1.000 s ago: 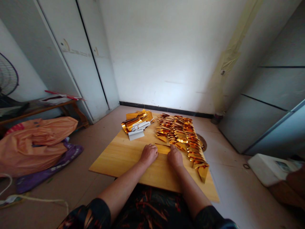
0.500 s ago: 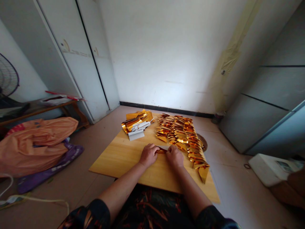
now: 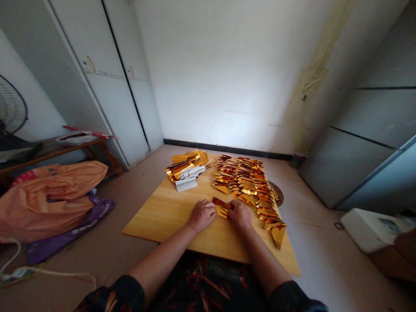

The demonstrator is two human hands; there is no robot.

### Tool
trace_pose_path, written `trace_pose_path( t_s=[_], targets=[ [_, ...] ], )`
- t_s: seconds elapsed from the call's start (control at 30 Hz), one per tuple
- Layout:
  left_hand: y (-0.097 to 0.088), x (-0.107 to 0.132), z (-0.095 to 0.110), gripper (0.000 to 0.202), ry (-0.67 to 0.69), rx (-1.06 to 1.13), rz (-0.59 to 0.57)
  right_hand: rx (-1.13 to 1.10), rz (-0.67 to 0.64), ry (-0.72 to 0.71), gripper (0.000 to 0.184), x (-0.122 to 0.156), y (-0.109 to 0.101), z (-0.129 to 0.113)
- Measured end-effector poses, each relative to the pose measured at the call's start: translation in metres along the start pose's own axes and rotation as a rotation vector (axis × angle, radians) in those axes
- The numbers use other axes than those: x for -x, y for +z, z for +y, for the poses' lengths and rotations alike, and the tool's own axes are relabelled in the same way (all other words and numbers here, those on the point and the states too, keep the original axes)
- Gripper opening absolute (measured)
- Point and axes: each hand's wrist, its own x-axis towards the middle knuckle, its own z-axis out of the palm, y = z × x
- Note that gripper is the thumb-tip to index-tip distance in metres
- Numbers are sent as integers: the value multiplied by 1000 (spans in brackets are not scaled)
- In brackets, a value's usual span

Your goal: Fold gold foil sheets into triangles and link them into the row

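Note:
Both of my hands rest on a wooden board (image 3: 162, 216) on the floor, close together. My left hand (image 3: 201, 214) and my right hand (image 3: 239, 213) are closed on a small piece of gold foil paper (image 3: 221, 208) that is folded and creased between them. Just beyond my right hand lie rows of several folded gold foil pieces (image 3: 248, 184), running toward the board's right front corner. At the board's far left is a heap of unfolded gold foil sheets (image 3: 186, 168) with white backing showing.
An orange plastic bag (image 3: 52, 197) over purple cloth lies on the floor at left, under a low wooden bench (image 3: 65, 147). A fan (image 3: 11, 108) stands at far left. White cabinet doors stand behind, a grey cabinet at right, a white box (image 3: 370, 229) at lower right.
The gold foil piece lay flat under my hands a second ago. My hands drew together and now it is folded up between my fingers, its edge raised.

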Motion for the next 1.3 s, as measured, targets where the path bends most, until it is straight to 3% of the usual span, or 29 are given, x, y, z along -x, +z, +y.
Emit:
trace_pose_path(
  t_s=[0.17,0.3,0.4,0.7,0.9,1.1,1.3],
  targets=[
    [8,-2,-3,9,-81,105,88,48,8,-73,18,1,1,3],
    [10,-4,-6,53,-132,174,230,89,37,-143,16,5,-1,3],
    [12,-6,-10,72,-132,191,234,111,54,-169,14,9,-2,1],
    [18,-9,-10,51,-231,235,158,5,87,-199,7,10,3,5],
    [15,-9,-9,27,-222,264,148,-140,74,-173,32,10,5,10],
    [15,-11,-12,26,-273,239,116,-89,70,-224,33,10,5,12],
    [12,-5,-18,34,-141,207,73,65,38,-382,25,18,-7,8]
  ],
)
